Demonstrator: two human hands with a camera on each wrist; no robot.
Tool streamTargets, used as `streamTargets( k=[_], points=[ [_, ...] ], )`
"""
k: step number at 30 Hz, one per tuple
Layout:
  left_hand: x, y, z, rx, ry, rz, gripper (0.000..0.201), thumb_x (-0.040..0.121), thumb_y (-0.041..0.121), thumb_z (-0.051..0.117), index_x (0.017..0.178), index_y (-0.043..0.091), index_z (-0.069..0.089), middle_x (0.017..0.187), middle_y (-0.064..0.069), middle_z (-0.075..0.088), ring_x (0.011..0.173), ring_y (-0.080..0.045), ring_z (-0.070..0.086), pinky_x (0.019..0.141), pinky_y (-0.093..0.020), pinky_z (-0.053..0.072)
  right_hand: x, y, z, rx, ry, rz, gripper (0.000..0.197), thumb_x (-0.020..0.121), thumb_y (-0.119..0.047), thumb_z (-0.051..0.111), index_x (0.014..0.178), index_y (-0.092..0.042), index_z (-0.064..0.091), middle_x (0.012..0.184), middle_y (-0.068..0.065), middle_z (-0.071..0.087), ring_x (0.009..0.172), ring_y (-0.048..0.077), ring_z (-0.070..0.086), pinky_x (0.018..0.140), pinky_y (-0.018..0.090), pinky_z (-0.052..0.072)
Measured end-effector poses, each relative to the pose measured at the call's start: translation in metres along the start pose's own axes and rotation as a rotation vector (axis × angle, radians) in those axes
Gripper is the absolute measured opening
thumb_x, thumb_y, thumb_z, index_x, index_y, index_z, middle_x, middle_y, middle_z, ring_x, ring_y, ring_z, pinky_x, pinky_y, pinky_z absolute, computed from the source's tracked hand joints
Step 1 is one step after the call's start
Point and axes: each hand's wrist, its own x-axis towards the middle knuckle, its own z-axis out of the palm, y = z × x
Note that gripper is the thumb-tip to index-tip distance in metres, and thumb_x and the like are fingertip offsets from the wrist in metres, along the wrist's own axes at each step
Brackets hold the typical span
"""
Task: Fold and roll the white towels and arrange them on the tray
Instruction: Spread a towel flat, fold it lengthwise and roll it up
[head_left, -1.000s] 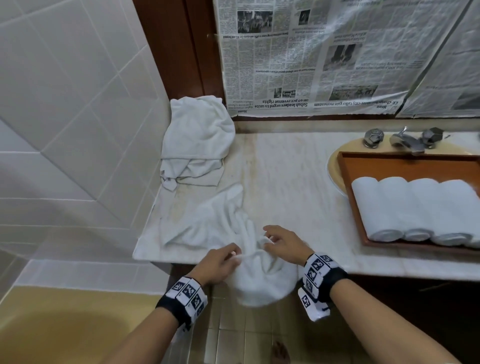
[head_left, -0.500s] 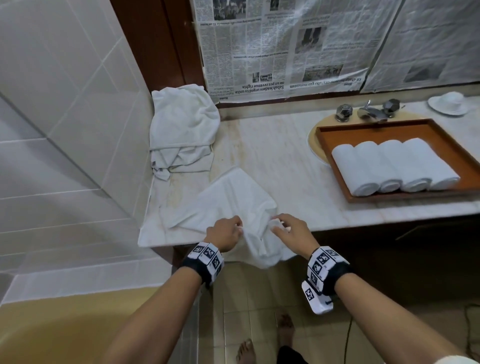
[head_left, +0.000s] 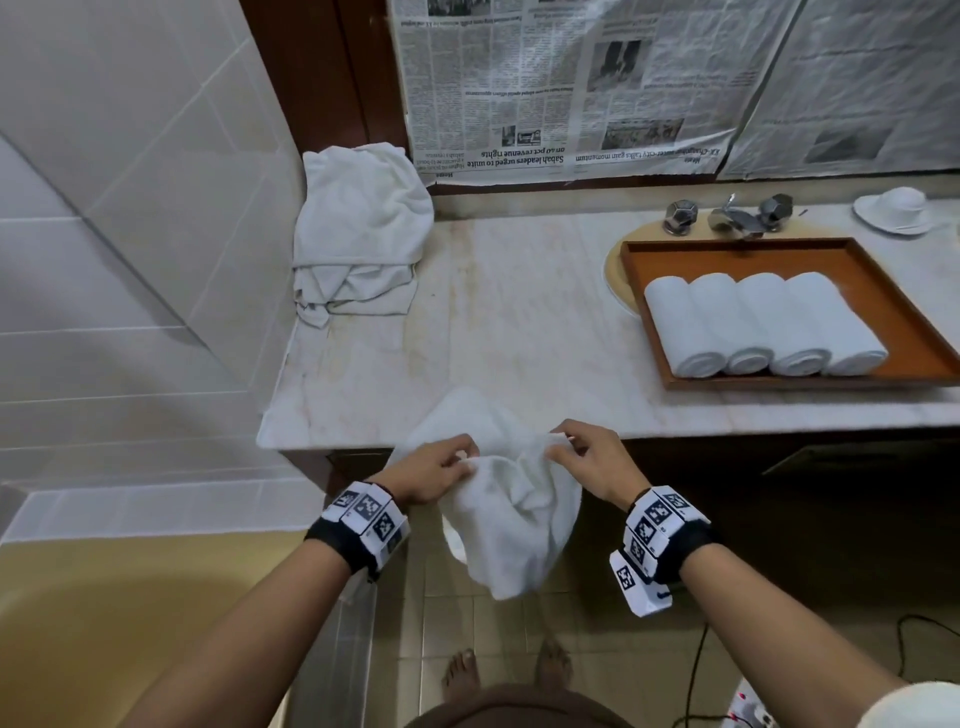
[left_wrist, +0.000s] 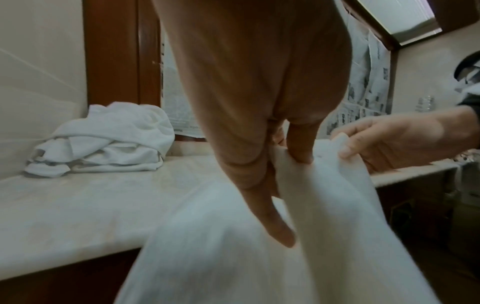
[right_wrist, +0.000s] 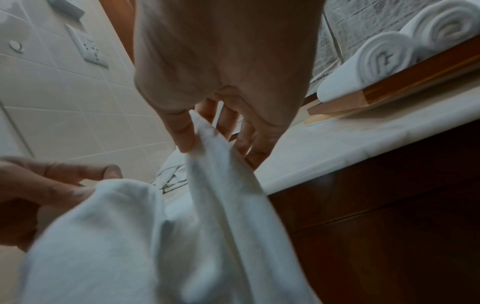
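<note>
Towel (head_left: 511, 525) hangs between my hands at the front edge of the marble counter (head_left: 519, 322), its far part lying on the counter and the rest drooping toward the floor. My left hand (head_left: 434, 470) pinches one bunched edge, my right hand (head_left: 592, 460) pinches another. Four rolled towels (head_left: 763, 322) lie side by side in the wooden tray (head_left: 904, 317). A heap of unfolded towels (head_left: 358, 234) sits in the back left corner.

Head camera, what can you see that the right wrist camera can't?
Only the head view shows four rolled towels in the tray, the tap and bare feet. Only the right wrist view shows a wall socket and the rolls' spiral ends. Both show the left hand and right hand pinching the white towel.
</note>
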Motion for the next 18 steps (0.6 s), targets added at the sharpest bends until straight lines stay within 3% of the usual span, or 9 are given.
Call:
streamTargets(
  k=[2,7,10,13,15,18],
  points=[
    [-0.005,0.006,-0.007,-0.062,0.025,0.012,0.004,0.101,0.034,0.050,0.098,0.035,0.053,0.097,-0.003,0.068,0.085,-0.017,0.058,0.079,-0.034,0.046,-0.003,0.002,-0.009,0.014,-0.003,-0.026,0.005,0.087,-0.029,0.066,0.083,-0.027,0.065,0.075,0.008,0.066,0.072,0.027,0.060,0.065,0.033,0.046],
    [-0.015,0.010,-0.017,-0.031,0.150,0.011,0.003,0.101,0.029,0.051,0.100,0.029,0.054,0.090,0.000,0.067,0.081,-0.018,0.058,0.067,-0.028,0.043,-0.004,0.000,-0.026,-0.017,-0.011,-0.110,0.009,0.089,-0.025,0.068,0.081,-0.022,0.064,0.071,0.010,0.061,0.064,0.012,0.049,0.064,0.029,0.039],
    [-0.020,0.005,-0.028,0.013,0.258,0.010,0.006,0.101,0.033,0.050,0.101,0.028,0.052,0.089,-0.007,0.067,0.082,-0.024,0.060,0.066,-0.030,0.043,0.000,-0.005,-0.037,-0.051,0.032,-0.137,0.011,0.089,-0.021,0.068,0.080,-0.020,0.064,0.068,0.001,0.060,0.064,0.010,0.049,0.066,0.026,0.040],
    [-0.024,0.003,-0.047,0.014,0.404,-0.016,0.009,0.101,0.033,0.053,0.101,0.024,0.055,0.088,-0.007,0.066,0.081,-0.024,0.059,0.063,-0.029,0.041,0.005,-0.011,-0.053,-0.048,0.119,-0.152,0.014,0.091,-0.020,0.068,0.078,-0.020,0.062,0.058,-0.013,0.053,0.057,0.001,0.044,0.060,0.017,0.035],
    [-0.027,0.005,-0.060,0.031,0.474,-0.014,0.010,0.100,0.033,0.056,0.099,0.023,0.057,0.085,-0.004,0.064,0.079,-0.023,0.058,0.060,-0.029,0.039,0.012,-0.014,-0.066,-0.046,0.161,-0.161,0.013,0.091,-0.020,0.068,0.079,-0.017,0.063,0.056,-0.017,0.051,0.056,0.001,0.042,0.059,0.019,0.034],
    [-0.027,0.006,-0.075,0.009,0.551,-0.006,0.014,0.096,0.037,0.061,0.096,0.023,0.062,0.088,0.000,0.066,0.082,-0.019,0.059,0.061,-0.027,0.039,0.021,-0.020,-0.087,-0.071,0.202,-0.169,0.015,0.090,-0.022,0.070,0.079,-0.014,0.064,0.058,-0.007,0.052,0.057,0.008,0.043,0.059,0.026,0.036]
  ],
)
